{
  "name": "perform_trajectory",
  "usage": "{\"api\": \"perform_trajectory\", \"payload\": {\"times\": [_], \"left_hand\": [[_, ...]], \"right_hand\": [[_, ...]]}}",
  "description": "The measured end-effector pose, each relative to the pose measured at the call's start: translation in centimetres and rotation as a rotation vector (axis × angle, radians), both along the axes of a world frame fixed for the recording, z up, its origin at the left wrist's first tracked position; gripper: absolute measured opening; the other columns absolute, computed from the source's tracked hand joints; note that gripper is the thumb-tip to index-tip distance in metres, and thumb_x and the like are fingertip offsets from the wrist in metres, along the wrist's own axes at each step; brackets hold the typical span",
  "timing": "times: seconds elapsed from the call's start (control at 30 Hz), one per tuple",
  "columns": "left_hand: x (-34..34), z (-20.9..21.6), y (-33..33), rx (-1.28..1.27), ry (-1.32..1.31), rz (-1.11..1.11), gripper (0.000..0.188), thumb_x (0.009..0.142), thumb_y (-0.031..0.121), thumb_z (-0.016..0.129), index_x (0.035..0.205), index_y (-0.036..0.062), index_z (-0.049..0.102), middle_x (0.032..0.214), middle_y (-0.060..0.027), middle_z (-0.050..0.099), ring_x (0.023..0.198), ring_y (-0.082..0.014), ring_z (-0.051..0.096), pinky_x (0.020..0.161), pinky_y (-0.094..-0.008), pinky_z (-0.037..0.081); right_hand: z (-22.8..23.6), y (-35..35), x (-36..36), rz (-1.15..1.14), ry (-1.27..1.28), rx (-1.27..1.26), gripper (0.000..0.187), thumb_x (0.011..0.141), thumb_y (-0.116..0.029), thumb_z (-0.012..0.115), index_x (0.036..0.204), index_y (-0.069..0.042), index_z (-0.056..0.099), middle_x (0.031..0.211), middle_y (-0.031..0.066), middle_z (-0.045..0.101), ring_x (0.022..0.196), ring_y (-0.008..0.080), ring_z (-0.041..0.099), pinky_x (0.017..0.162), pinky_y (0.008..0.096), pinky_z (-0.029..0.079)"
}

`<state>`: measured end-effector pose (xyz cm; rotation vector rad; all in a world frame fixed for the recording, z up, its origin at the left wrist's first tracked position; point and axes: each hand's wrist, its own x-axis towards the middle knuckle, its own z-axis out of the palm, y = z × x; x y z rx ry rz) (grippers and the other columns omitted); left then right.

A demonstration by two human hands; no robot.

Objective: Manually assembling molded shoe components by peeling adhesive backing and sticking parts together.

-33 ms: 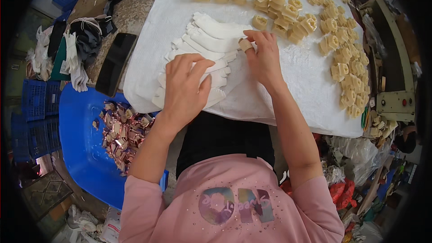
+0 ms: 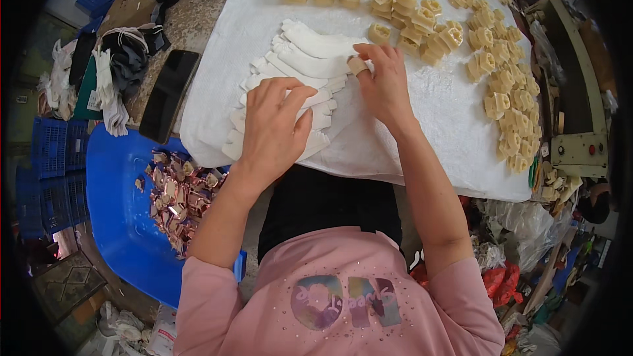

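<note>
Overlapping white, slightly curved strips (image 2: pixel 318 64) lie fanned out in a column on the white-covered table before me. My left hand (image 2: pixel 275 117) rests over the near left part of them, thumb and forefinger apart with nothing visible between them. At the right ends of the upper strips is my right hand (image 2: pixel 384 79), fingers loosely bent and spread, its fingertips near or touching a strip. A tan band (image 2: pixel 358 66) wraps one of its digits. I see nothing gripped in either hand.
Beige moulded pieces (image 2: pixel 422 20) stand in rows along the table's far and right sides. A black phone (image 2: pixel 170 95) lies at the left edge, beside dark and white gloves (image 2: pixel 109 72). Below left, a blue tub (image 2: pixel 119 204) holds shiny reddish-brown pieces (image 2: pixel 178 201).
My right hand has shifted very slightly to the left. The strips and my left hand look almost the same.
</note>
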<state>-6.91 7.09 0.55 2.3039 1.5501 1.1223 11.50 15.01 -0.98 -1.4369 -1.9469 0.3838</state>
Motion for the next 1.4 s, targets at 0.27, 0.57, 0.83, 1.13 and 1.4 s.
{"api": "perform_trajectory", "payload": {"times": [0.27,0.57,0.83,1.13,1.4], "left_hand": [[0.1,-0.7,2.9,-0.077,0.043,-0.038,0.031,0.072,0.001,0.062,0.102,0.0041,0.058,0.106,-0.011,0.055,0.101,-0.0283,0.052,0.088,-0.0376,0.039],[0.1,-1.5,3.9,-0.136,0.048,-0.014,0.031,0.074,0.003,0.063,0.104,0.0071,0.059,0.114,-0.0133,0.052,0.106,-0.0308,0.051,0.091,-0.0394,0.041],[0.0,-1.3,3.6,-0.156,0.078,0.001,0.032,0.075,0.003,0.063,0.107,0.0078,0.059,0.115,-0.0148,0.052,0.107,-0.0322,0.051,0.093,-0.0396,0.04],[3.4,2.0,1.4,-0.126,0.001,-0.219,0.031,0.088,0.02,0.054,0.109,-0.003,0.059,0.116,-0.021,0.054,0.111,-0.0361,0.051,0.094,-0.0391,0.038],[8.0,-0.5,-1.8,-0.57,-0.746,-0.297,0.037,0.098,0.022,0.04,0.12,-0.0043,0.055,0.086,-0.0047,0.058,0.071,-0.0062,0.051,0.059,-0.0205,0.038]], "right_hand": [[0.4,3.0,-2.3,0.053,-0.219,-0.03,0.019,0.082,-0.014,0.059,0.099,-0.009,0.065,0.101,0.0088,0.058,0.103,0.0276,0.045,0.091,0.0411,0.031],[0.3,4.2,-3.8,0.093,-0.372,-0.117,0.021,0.069,-0.001,0.057,0.087,-0.008,0.064,0.097,0.0101,0.056,0.099,0.0286,0.046,0.085,0.0429,0.03],[1.0,2.8,0.1,0.143,0.809,-0.354,0.018,0.079,0.005,0.05,0.093,-0.004,0.057,0.095,0.0066,0.059,0.094,0.0199,0.053,0.087,0.0333,0.04],[4.0,-4.2,4.6,0.43,0.368,-0.043,0.027,0.068,0.009,0.056,0.09,-0.008,0.056,0.091,0.0074,0.057,0.092,0.0264,0.051,0.084,0.0351,0.037],[2.5,-3.4,9.0,0.282,0.18,0.103,0.031,0.073,-0.005,0.069,0.102,-0.006,0.058,0.104,0.0069,0.056,0.098,0.0254,0.052,0.087,0.0358,0.04]]}}
